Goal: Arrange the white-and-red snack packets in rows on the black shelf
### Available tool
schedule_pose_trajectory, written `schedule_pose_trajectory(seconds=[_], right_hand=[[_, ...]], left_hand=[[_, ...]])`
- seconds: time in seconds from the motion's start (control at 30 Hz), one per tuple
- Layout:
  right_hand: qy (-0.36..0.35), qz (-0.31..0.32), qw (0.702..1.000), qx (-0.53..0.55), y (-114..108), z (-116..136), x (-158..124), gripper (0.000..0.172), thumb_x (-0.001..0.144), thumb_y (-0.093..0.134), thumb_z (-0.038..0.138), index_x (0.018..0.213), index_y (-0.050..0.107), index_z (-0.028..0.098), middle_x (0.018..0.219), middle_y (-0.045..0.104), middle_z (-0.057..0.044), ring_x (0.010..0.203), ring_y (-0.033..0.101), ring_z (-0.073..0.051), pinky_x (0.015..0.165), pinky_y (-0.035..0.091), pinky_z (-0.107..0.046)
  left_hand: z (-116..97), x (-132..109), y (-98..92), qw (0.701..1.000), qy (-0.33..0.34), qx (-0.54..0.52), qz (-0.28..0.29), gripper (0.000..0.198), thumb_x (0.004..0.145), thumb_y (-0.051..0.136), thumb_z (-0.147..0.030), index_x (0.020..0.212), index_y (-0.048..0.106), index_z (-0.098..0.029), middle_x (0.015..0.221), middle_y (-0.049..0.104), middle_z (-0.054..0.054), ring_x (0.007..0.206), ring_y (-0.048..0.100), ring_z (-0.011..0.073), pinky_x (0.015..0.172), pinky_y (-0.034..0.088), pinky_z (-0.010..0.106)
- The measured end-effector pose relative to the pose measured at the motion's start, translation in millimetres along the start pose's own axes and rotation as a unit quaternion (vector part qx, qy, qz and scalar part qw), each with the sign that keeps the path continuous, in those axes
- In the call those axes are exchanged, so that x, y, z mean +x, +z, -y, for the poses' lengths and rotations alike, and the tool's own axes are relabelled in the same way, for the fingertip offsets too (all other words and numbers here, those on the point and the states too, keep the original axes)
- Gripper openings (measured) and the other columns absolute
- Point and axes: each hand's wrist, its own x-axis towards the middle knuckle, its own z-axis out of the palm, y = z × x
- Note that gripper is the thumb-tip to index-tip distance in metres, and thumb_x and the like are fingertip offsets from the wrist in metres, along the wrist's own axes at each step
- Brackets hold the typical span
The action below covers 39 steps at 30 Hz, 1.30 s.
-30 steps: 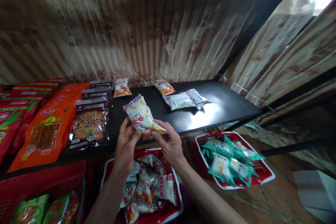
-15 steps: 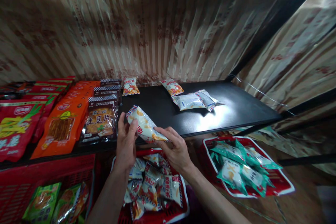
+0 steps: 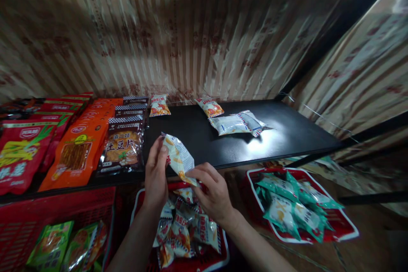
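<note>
Between my two hands, tilted above the shelf's front edge, is a white and orange snack bag. My left hand grips its upper left end, thumb on the front. At the lower right end, the fingers of my right hand pinch a corner. Directly below, a red basket with a white rim holds several matching snack bags. On the black shelf behind my hands, one such bag stands at the back left. Another bag leans farther right, with silvery-backed bags lying in front of it.
Brown potato-slice packs, orange packs and red packs fill the shelf's left side. A right-hand basket holds teal bags. Green packs lie in a red crate at lower left. A dark post rises at right.
The right-hand end of the held bag has swung downward, and my right hand has lowered with it. My left hand has shifted slightly right. The bags on the shelf stay put.
</note>
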Motion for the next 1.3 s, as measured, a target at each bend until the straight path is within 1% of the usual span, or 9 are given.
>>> schedule_pose_trajectory(seconds=[0.17,0.27,0.37,0.67,0.8,0.9,0.97,1.13,1.3], right_hand=[[-0.049,0.004,0.997,-0.053,-1.9,4.8,3.4,0.031,0.080,0.046,0.002,0.094,0.066,0.021,0.075,0.052,-0.003,0.069,0.049,-0.014,0.058,0.043,-0.025],[-0.072,0.001,0.994,-0.082,-0.7,6.0,5.6,0.027,0.083,0.047,0.004,0.090,0.068,0.019,0.072,0.051,-0.003,0.066,0.045,-0.014,0.058,0.040,-0.026],[-0.073,0.003,0.993,-0.092,1.8,3.6,4.9,0.028,0.086,0.045,0.006,0.089,0.070,0.019,0.072,0.051,-0.004,0.067,0.045,-0.015,0.061,0.040,-0.028],[-0.053,0.090,0.988,-0.110,9.3,6.2,-2.1,0.032,0.085,0.047,0.009,0.107,0.064,0.023,0.082,0.056,-0.005,0.077,0.050,-0.018,0.071,0.044,-0.033],[-0.053,0.074,0.995,-0.047,8.2,12.0,-2.1,0.038,0.080,0.055,0.014,0.118,0.051,0.017,0.093,0.059,-0.008,0.086,0.053,-0.020,0.076,0.045,-0.035],[0.051,0.002,0.999,-0.011,6.0,10.8,-1.6,0.009,0.081,0.056,0.022,0.089,0.054,0.019,0.076,0.057,-0.002,0.072,0.053,-0.017,0.066,0.043,-0.029],[0.173,-0.006,0.985,0.013,5.0,7.2,-0.4,0.017,0.085,0.053,0.029,0.071,0.050,0.019,0.062,0.050,0.002,0.060,0.048,-0.013,0.058,0.039,-0.026],[0.389,0.132,0.877,0.250,10.6,-2.2,1.4,0.039,0.085,0.047,0.051,0.066,0.053,0.017,0.061,0.052,0.002,0.059,0.049,-0.011,0.057,0.040,-0.023],[0.475,0.076,0.789,0.382,24.0,-5.4,-4.9,0.041,0.075,0.060,0.056,0.079,0.062,0.015,0.068,0.060,-0.001,0.068,0.057,-0.015,0.068,0.046,-0.027]], left_hand=[[11.6,0.3,-7.9,0.998,0.045,0.041,-0.005,0.023,0.079,0.054,-0.032,0.093,0.066,-0.018,0.102,0.069,0.008,0.102,0.061,0.0232,0.083,0.050,0.030],[30.6,4.9,-14.3,0.994,0.103,0.028,-0.017,0.031,0.068,0.067,-0.032,0.096,0.064,-0.021,0.106,0.067,0.007,0.105,0.060,0.0236,0.088,0.048,0.032],[38.5,7.7,-14.2,0.996,0.092,0.008,-0.015,0.028,0.072,0.063,-0.035,0.096,0.062,-0.020,0.099,0.068,0.007,0.095,0.063,0.0221,0.082,0.051,0.033],[3.8,5.9,-14.7,0.998,0.009,0.041,-0.056,0.010,0.076,0.054,-0.023,0.078,0.063,-0.019,0.078,0.066,0.005,0.075,0.062,0.0200,0.065,0.050,0.028],[7.2,12.3,-24.3,0.972,0.068,0.201,-0.099,0.012,0.074,0.052,-0.020,0.080,0.063,-0.021,0.077,0.065,0.005,0.082,0.061,0.0228,0.072,0.048,0.029],[13.2,17.8,-32.4,0.940,0.116,0.292,-0.130,0.026,0.069,0.055,-0.015,0.094,0.062,-0.021,0.083,0.066,0.006,0.094,0.060,0.0262,0.083,0.044,0.034],[15.7,20.0,-36.1,0.928,0.127,0.320,-0.141,0.035,0.067,0.054,-0.012,0.101,0.060,-0.019,0.086,0.066,0.007,0.096,0.059,0.0284,0.087,0.042,0.038],[19.2,19.8,-37.1,0.933,0.137,0.305,-0.132,0.037,0.066,0.053,-0.008,0.101,0.060,-0.018,0.092,0.065,0.010,0.101,0.058,0.0300,0.092,0.038,0.039],[23.6,17.4,-31.7,0.970,0.122,0.176,-0.115,0.034,0.060,0.057,-0.005,0.090,0.065,-0.020,0.078,0.064,0.006,0.100,0.058,0.0286,0.091,0.040,0.035]])
